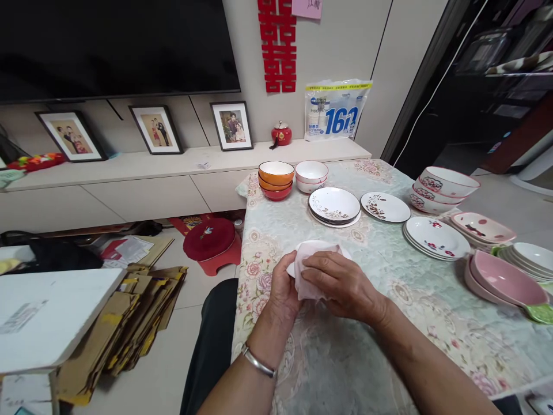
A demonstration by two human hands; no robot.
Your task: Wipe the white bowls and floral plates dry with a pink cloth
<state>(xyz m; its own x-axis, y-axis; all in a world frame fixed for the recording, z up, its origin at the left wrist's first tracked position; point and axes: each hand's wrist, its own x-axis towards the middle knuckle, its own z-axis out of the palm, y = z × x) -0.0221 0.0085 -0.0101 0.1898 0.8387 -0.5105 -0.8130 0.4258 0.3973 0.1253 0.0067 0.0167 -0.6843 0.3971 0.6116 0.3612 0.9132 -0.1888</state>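
A white dish [318,244] is gripped at its left edge by my left hand [283,286], whose wrist carries a silver bangle [259,361]. Across the dish lies a pale pinkish-white cloth [307,283], pressed there under the bent fingers of my right hand [345,283]. Both hands are above the near part of the flowered tablecloth [345,357]. Cloth and fingers cover most of the dish, so I cannot tell whether it is a plate or a bowl. Beyond the hands stand a stack of brown-flowered plates [334,204] and a single similar plate [386,207].
Orange bowls [276,173] and white bowls [311,176] stand at the table's far left. To the right are red-flowered plates [437,237], stacked bowls [444,187] and pink dishes [505,278]. A red stool [211,242] and flattened cardboard [125,323] are left of the table.
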